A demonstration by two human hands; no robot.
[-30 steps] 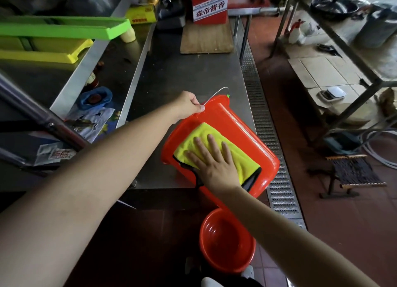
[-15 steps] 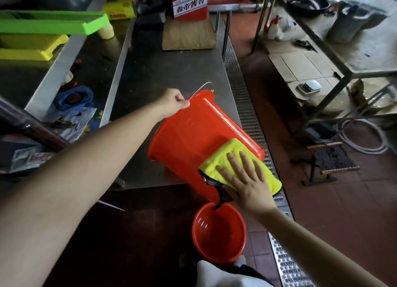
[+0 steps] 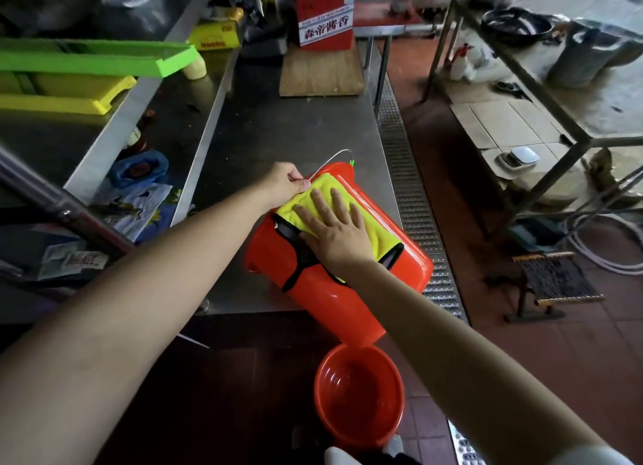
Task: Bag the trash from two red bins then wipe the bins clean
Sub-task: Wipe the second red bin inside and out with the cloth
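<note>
Pressing the yellow cloth [image 3: 351, 217] flat against the tipped red bin [image 3: 400, 255], I am spreading my right hand [image 3: 335, 231] wide, fingers straight and holding nothing, only bearing down on the fabric. Just beyond those fingertips my left hand [image 3: 285, 186] is pinching the thin wire handle [image 3: 330, 160] to keep the bin from rolling on the steel table [image 3: 295, 130]. I judge the wipe is going best with long overlapping strokes along the wall, even pressure, and the handle kept taut so the bin is not sliding off the near edge. Below my right wrist the second red bin [image 3: 358, 391] is sitting on the floor. The tipped bin's mouth is turning away from me, so I cannot tell whether its inside is clean, and the cloth's dark trim is hiding whatever is lying beneath it.
</note>
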